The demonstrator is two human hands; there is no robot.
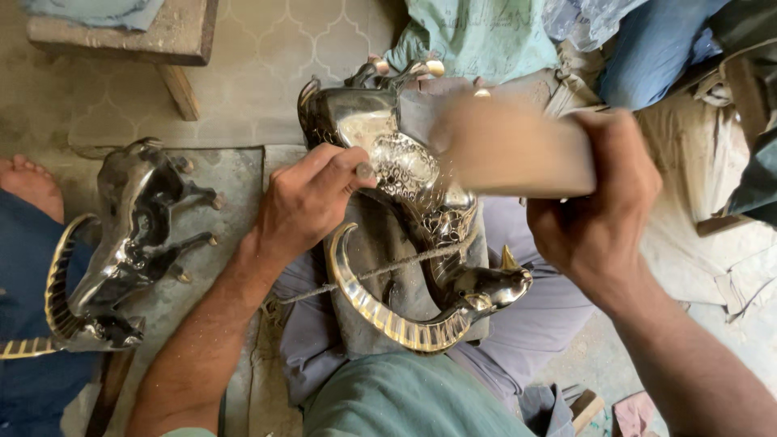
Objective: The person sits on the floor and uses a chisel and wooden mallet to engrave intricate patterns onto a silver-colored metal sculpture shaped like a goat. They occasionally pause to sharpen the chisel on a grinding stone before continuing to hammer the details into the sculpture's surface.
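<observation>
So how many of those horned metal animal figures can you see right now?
2. One horned figure lies across the person's lap under both hands; the second figure lies on the floor at left. More may be out of view.

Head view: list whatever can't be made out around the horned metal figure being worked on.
- Wooden block in the right hand: motion-blurred, so its striking end is unclear.
- Punch tip under the left hand: hidden by the fingers.
- Horned metal figure: its legs at the top are covered by the block.
- Second horned figure on the left: horn tip cut off by the frame edge.
</observation>
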